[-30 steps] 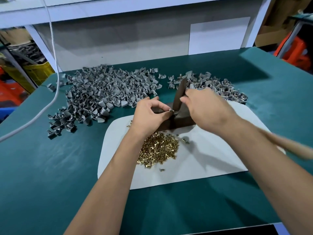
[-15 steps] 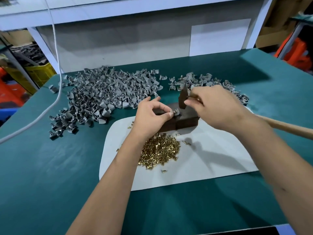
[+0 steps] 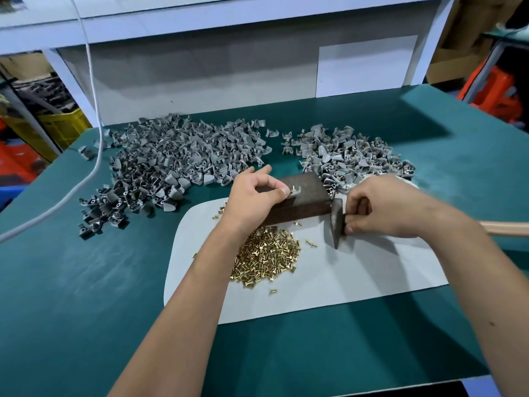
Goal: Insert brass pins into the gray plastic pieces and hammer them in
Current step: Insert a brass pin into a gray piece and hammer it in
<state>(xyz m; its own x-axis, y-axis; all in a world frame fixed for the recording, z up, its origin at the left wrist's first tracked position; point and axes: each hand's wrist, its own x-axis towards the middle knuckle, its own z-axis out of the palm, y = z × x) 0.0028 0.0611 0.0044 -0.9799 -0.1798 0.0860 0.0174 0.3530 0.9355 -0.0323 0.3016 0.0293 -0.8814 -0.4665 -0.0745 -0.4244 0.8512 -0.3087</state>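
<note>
My left hand [image 3: 253, 193] pinches a small gray plastic piece [image 3: 296, 191] on top of a dark metal block [image 3: 303, 202]. My right hand [image 3: 380, 206] grips a hammer close to its dark head [image 3: 337, 223], which points down beside the block's right end over the white mat; the wooden handle [image 3: 506, 228] sticks out to the right. A heap of brass pins [image 3: 266, 259] lies on the mat just in front of the block. A big pile of gray pieces [image 3: 177, 161] sits to the left, a smaller pile [image 3: 352, 156] behind the block on the right.
A white mat [image 3: 357, 276] lies on the green table [image 3: 86, 282]. A white cable [image 3: 94, 138] hangs down over the table's left side. A gray backboard [image 3: 214, 81] closes the far edge. Yellow and orange crates stand beyond the table's sides.
My right hand has swung the hammer head down from above the block to its right side over the mat. My left hand still holds the gray piece on the block.
</note>
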